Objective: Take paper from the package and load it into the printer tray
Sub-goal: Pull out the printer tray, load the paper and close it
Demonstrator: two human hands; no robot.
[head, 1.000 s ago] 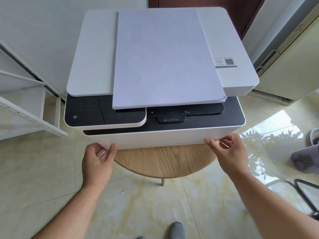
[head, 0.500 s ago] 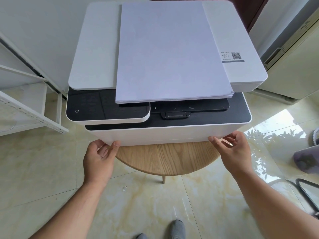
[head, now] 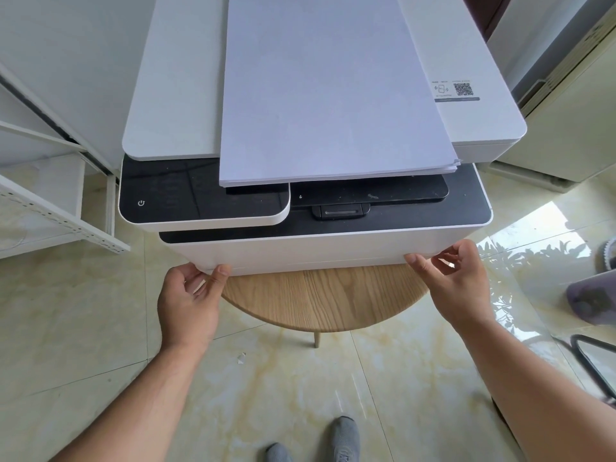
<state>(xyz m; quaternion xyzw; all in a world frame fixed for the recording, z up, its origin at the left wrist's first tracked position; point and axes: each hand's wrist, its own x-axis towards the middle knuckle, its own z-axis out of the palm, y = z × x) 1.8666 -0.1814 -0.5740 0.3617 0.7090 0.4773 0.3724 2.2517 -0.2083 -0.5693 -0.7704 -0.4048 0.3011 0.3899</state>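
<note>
A white printer (head: 180,95) with a black control panel (head: 200,198) stands on a round wooden table (head: 326,298). A stack of white paper (head: 330,95) lies on its lid, overhanging the front edge of the lid. My left hand (head: 190,301) grips the bottom left corner of the printer's front tray panel (head: 316,253), thumb on the face. My right hand (head: 450,281) grips the bottom right corner the same way, fingers curled under the edge. The tray sits flush with the body. No paper package is in view.
A white metal shelf (head: 50,211) stands at the left. A pale cabinet (head: 573,128) is at the right. A grey slipper (head: 593,295) and a black frame (head: 593,361) lie on the tiled floor at the right. My feet (head: 343,438) show below.
The view has closed in on the printer. Both hands stay at the lower front corners, with the fingers curled a little further under the edge.
</note>
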